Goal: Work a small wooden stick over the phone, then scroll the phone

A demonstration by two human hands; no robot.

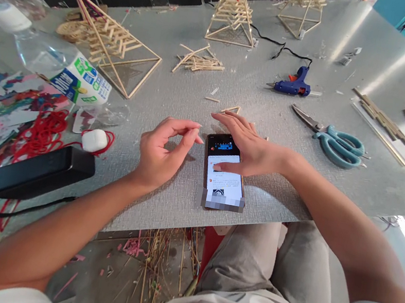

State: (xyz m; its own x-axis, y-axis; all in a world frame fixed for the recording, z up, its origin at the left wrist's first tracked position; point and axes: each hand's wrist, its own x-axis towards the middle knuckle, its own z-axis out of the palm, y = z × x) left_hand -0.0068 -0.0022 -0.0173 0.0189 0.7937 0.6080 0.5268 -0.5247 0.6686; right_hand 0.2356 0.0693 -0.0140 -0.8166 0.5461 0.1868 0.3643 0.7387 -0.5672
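Note:
A phone point(224, 187) with a lit screen lies on the grey table near its front edge. Over the upper part of the phone is my right hand point(248, 146), fingers stretched out and thumb on or just above the screen. To the left of the phone, my left hand point(167, 150) rests with thumb and index fingertips pressed together; whether anything is between them is too small to tell. Just beyond my right hand lies a small shape of thin sticks point(231, 109), partly covered by the fingers.
Blue-handled scissors point(339, 144), a blue glue gun point(295, 84) and a stick pile point(202, 62) lie beyond my hands. Stick pyramids point(232, 15) stand farther back. At left are a plastic bottle point(47, 51), a black device point(42, 170) and red cord point(44, 129).

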